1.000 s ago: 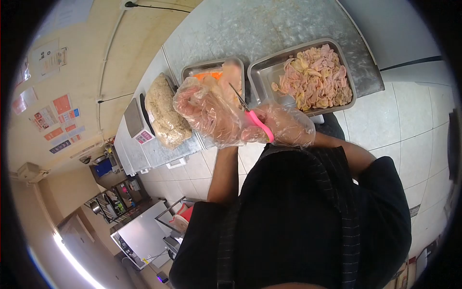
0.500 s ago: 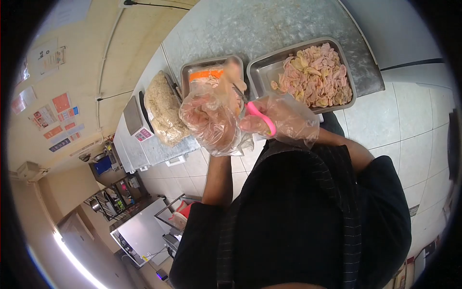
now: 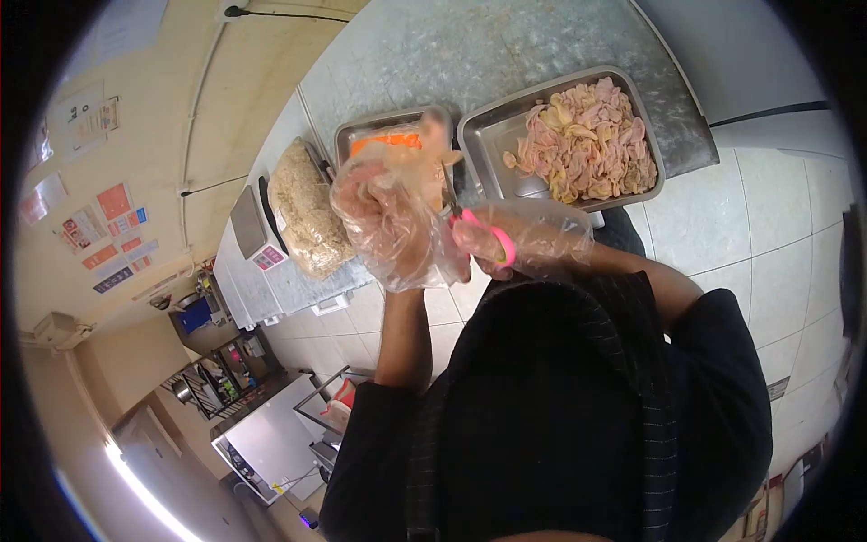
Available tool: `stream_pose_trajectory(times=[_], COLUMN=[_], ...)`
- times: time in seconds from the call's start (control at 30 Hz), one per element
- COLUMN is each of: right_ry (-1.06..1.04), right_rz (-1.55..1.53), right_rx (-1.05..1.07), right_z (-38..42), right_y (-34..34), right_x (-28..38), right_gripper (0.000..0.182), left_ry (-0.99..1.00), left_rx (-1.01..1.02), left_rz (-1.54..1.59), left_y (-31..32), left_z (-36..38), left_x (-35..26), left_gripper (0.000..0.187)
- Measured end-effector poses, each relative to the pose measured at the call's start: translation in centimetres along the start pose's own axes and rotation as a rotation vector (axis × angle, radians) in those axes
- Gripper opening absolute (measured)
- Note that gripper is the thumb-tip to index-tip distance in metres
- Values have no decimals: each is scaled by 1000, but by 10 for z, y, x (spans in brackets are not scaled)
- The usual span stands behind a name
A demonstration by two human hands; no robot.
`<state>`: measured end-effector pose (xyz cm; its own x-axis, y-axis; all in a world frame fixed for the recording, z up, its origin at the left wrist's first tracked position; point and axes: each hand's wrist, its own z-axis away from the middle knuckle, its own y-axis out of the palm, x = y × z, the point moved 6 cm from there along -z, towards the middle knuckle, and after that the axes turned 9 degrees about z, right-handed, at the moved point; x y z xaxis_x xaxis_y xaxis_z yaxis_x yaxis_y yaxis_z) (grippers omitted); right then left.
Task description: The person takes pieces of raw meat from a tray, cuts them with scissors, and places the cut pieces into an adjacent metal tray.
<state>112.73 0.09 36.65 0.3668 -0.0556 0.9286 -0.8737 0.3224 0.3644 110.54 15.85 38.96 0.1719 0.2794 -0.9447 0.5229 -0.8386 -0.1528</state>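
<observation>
Clear plastic gloves cover both hands. My left hand [image 3: 384, 212] is closed on a pale piece of raw meat [image 3: 433, 144], which hangs over the smaller metal tray [image 3: 343, 144]. Pink-handled scissors [image 3: 505, 247] are gripped in my right hand [image 3: 488, 239], their blades close to the meat and partly hidden. Inside the smaller tray lies an orange-marked package [image 3: 388, 142]. To the right, a larger metal tray [image 3: 488, 163] holds a heap of pinkish-yellow meat pieces [image 3: 596, 135].
A bag of pale crumb-like material [image 3: 307, 212] lies left of the smaller tray, beside a scale [image 3: 257, 230]. The trays rest on a metal table [image 3: 433, 45]. Shelves [image 3: 217, 375] and a white-topped unit [image 3: 275, 429] stand at lower left.
The scissors and my right hand have turned and shifted slightly down, the handles now closer together. My left hand has moved slightly left, still holding the meat.
</observation>
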Motion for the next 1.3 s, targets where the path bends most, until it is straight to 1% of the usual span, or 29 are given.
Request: stream_pose_trajectory(times=[0.03, 0.1, 0.13, 0.17, 0.2, 0.27, 0.3, 0.33, 0.37, 0.4, 0.43, 0.47, 0.5, 0.53, 0.6, 0.63, 0.7, 0.73, 0.8, 0.93, 0.97, 1.0, 1.03, 1.1, 1.13, 1.17, 1.2, 1.23, 1.3], right_ry=[-2, 39, 37, -11, -59, -77, -94, -91, -219, -285, -349, -234, -117, -117, -156, -154, -152, -151, -37, 71, 62, 54, 55, 54, 58, -72, -203, -207, -452], right_rz=[-1, 73, 73, 14, -46, -69, -90, -91, -48, -28, -3, 22, 45, 46, -19, -20, 69, 69, 33, -16, 14, 43, 45, -222, -222, -187, -151, -147, -31], right_rx=[-1, -124, -121, -139, -156, -119, -85, -86, -227, -294, -364, -306, -247, -248, -260, -261, -372, -371, -333, -355, -470, -583, -578, -542, -540, -478, -417, -421, -478], right_z=[-1, -3, -6, -11, -13, -9, -7, -9, -11, -11, -10, -11, -12, -12, -7, -4, 1, 2, 2, 6, 9, 12, 8, -4, -9, -17, -23, -26, -28], right_y=[-2, -9, -8, -6, -6, -10, -10, -8, -11, -14, -16, -15, -13, -13, -17, -17, -25, -25, -26, -32, -42, -51, -57, -65, -59, -50, -43, -45, -54], right_x=[4, 5, -2, -13, -18, -4, 2, 2, 9, 11, 13, 3, -5, -3, 8, 14, 29, 30, 24, 19, 17, 14, 5, -24, -29, -22, -17, -23, -12], right_gripper=[60, 52, 52, 48, 44, 41, 39, 39, 39, 39, 40, 38, 37, 37, 31, 31, 27, 27, 27, 33, 37, 40, 40, 44, 44, 42, 41, 41, 42], left_ry=[5, 22, 29, 37, 38, -152, -155, -27, 37, 103, -37, -176, -174, -42, 87, 68, 50, 145, 240, 49, -15, -17, 79, 172, 0, -171, -281, -277, -619], left_rx=[4, 11, 16, 28, 26, -37, -36, 11, 38, 59, -15, -88, -89, -42, 6, -19, -43, -22, -3, -62, -68, -72, 12, 90, 234, 379, 418, 422, 543], left_rz=[0, 12, 35, 149, 146, 91, 92, -74, -158, -240, 15, 270, 270, 10, -246, -183, -119, -226, -333, -332, -360, -361, -377, -392, -252, -106, 109, 112, 7], left_y=[1, 0, 1, -3, -11, -31, -32, -30, -31, -31, -42, -52, -38, -9, 15, 16, 13, 12, 11, 9, 7, 2, 3, 6, 22, 36, 46, 47, 47], left_z=[2, 8, 10, 13, 18, 28, 28, 26, 27, 29, 34, 39, 35, 24, 23, 26, 27, 26, 24, 18, 16, 10, -1, -8, -13, -13, -17, -20, -16], left_x=[-2, -2, -1, 5, 11, 31, 30, 21, 19, 17, 33, 47, 24, -26, -52, -48, -42, -45, -51, -52, -50, -45, -42, -50, -58, -60, -52, -56, -47], left_gripper=[19, 19, 19, 20, 20, 20, 20, 22, 23, 24, 25, 26, 26, 24, 22, 20, 19, 18, 17, 21, 23, 23, 25, 27, 28, 31, 39, 39, 45])
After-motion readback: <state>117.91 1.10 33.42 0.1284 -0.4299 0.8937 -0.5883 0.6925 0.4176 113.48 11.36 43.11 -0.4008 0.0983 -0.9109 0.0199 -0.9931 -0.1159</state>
